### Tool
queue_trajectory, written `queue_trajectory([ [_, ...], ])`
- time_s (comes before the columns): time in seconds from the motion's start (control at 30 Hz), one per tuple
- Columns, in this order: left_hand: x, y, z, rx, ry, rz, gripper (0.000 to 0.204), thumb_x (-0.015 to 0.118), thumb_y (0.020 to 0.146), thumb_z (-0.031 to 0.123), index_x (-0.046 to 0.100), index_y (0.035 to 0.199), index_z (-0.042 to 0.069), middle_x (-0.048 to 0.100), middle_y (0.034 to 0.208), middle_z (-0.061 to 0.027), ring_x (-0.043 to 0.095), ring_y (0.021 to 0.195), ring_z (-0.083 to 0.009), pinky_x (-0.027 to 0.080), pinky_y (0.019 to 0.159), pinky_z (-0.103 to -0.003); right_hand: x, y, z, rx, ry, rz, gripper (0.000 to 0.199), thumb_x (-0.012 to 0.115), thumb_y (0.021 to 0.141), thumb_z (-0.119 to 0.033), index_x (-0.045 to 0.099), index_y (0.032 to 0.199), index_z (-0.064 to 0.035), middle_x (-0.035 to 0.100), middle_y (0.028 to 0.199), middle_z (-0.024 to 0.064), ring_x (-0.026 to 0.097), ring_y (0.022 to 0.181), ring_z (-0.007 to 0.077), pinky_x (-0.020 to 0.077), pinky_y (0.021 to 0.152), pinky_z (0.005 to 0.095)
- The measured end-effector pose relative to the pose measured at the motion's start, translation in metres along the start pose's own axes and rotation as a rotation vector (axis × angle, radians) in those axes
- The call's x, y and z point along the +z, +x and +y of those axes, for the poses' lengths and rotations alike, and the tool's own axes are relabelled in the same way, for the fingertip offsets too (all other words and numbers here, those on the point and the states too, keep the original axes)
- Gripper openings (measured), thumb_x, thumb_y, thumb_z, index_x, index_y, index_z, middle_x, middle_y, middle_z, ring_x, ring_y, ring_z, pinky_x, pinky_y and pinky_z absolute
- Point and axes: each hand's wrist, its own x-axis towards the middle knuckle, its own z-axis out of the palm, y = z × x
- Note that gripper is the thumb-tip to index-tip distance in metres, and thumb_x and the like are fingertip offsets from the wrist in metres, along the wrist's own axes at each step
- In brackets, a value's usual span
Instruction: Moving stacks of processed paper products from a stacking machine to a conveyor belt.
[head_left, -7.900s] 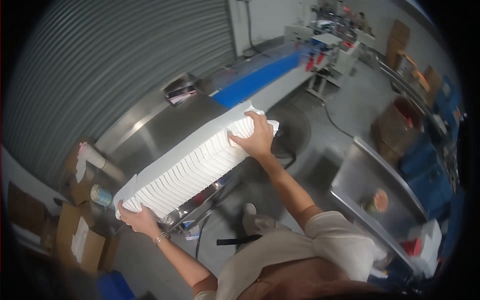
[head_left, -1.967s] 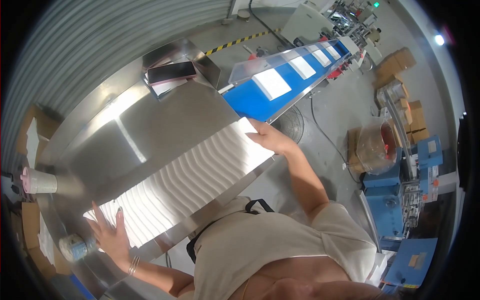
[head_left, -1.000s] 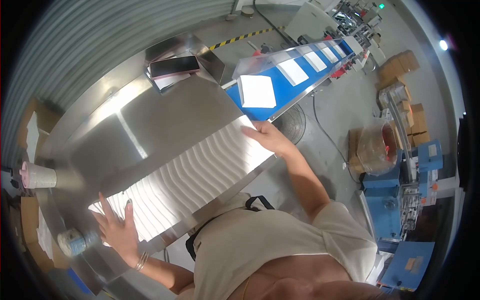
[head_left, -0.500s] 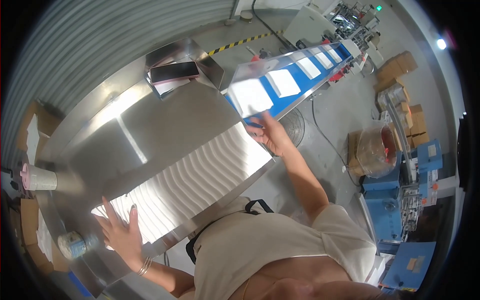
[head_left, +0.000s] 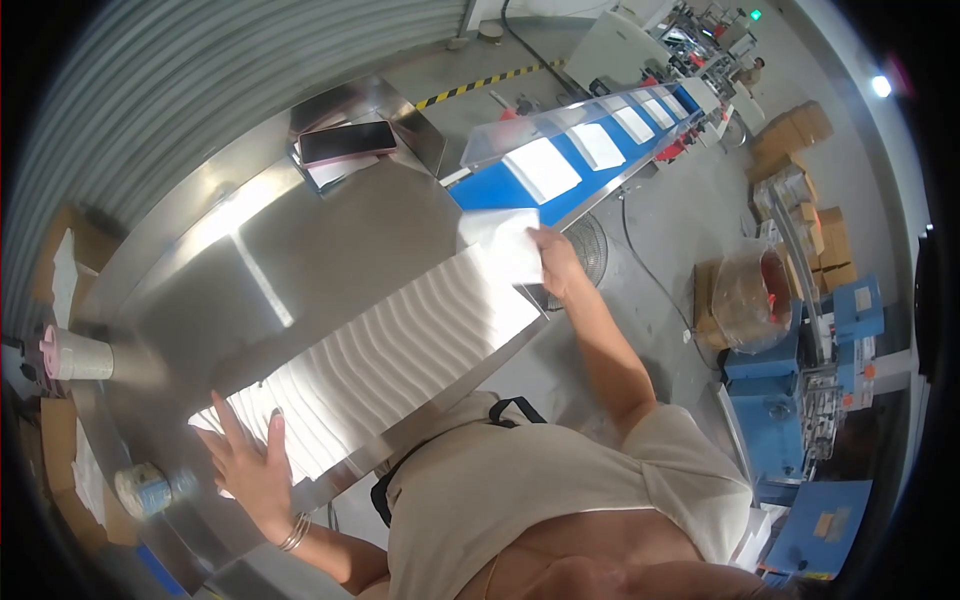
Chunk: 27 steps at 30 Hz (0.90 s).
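A long row of white folded sheets (head_left: 375, 360) lies overlapping along the near edge of the steel table (head_left: 340, 250). At the row's left end my left hand (head_left: 250, 475) rests against the sheets with its fingers spread. My right hand (head_left: 557, 263) grips a white folded sheet (head_left: 508, 232) by its right edge, just above the row's right end. This sheet is slightly blurred, and my thumb and fingers are partly hidden around it. Beyond it, a blue conveyor belt (head_left: 503, 195) carries several more white folded sheets (head_left: 543, 170) in a spaced line.
A clear guard (head_left: 490, 145) runs along the belt's far side. A phone (head_left: 347, 143) lies in the table's back corner. At the left stand a pink-lidded cup (head_left: 78, 355) and a tape roll (head_left: 143, 489). A floor fan (head_left: 590, 248) sits beneath the belt's end; cartons (head_left: 795, 130) are farther right.
My right hand has taken the nearest sheet off the belt's end and brought it over the row. Other sheets on the belt have come closer. My left hand has shifted slightly right.
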Motion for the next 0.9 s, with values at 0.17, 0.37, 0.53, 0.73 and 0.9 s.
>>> queue_trajectory([
  [0.17, 0.000, -0.003, 0.003, 0.026, -0.010, -0.030, 0.074, 0.049, 0.073, 0.057, 0.022, 0.133, 0.024, 0.017, 0.133, -0.0276, 0.030, 0.118, -0.0407, 0.025, 0.092, -0.054, 0.034, -0.029, 0.002, -0.186, -0.365, -0.009, 0.039, 0.044, 0.088, -0.029, 0.045, 0.110, 0.0037, 0.057, 0.094, 0.0060, 0.048, 0.063, 0.0072, 0.0400, 0.051, 0.0179],
  [0.37, 0.000, -0.003, 0.007, 0.009, -0.010, -0.049, 0.074, 0.049, 0.073, 0.057, 0.021, 0.133, 0.024, 0.017, 0.134, -0.0261, 0.029, 0.119, -0.0406, 0.024, 0.092, -0.054, 0.036, -0.034, -0.006, -0.157, -0.884, -0.197, 0.030, 0.050, 0.085, -0.019, 0.054, 0.101, 0.0061, 0.056, 0.082, 0.0027, 0.045, 0.068, 0.0060, 0.0377, 0.056, 0.0181],
  [0.53, 0.000, -0.007, 0.007, 0.019, -0.013, -0.044, 0.074, 0.049, 0.073, 0.057, 0.021, 0.133, 0.024, 0.016, 0.135, -0.0257, 0.028, 0.120, -0.0404, 0.024, 0.092, -0.054, 0.024, -0.027, 0.006, -0.685, -0.981, -0.206, 0.024, 0.047, 0.086, -0.017, 0.050, 0.094, 0.0059, 0.056, 0.080, 0.0076, 0.054, 0.072, 0.0122, 0.0431, 0.067, 0.0235],
  [0.73, -0.002, -0.008, 0.013, 0.070, -0.028, -0.057, 0.074, 0.051, 0.073, 0.055, 0.022, 0.133, 0.023, 0.017, 0.134, -0.0275, 0.028, 0.119, -0.0412, 0.023, 0.093, -0.052, 0.015, -0.007, 0.004, -0.056, 0.129, 0.248, 0.037, 0.041, 0.088, -0.023, 0.038, 0.113, 0.0040, 0.054, 0.097, 0.0139, 0.058, 0.087, 0.0234, 0.0524, 0.070, 0.0333],
  [0.9, -0.005, -0.013, 0.012, 0.101, -0.044, -0.074, 0.074, 0.052, 0.073, 0.054, 0.023, 0.133, 0.021, 0.018, 0.132, -0.0290, 0.028, 0.119, -0.0419, 0.024, 0.094, -0.050, 0.046, -0.040, -0.013, -0.053, -1.037, -0.317, 0.040, 0.048, 0.086, -0.028, 0.048, 0.113, 0.0018, 0.056, 0.101, 0.0061, 0.047, 0.083, 0.0064, 0.0397, 0.064, 0.0171],
])
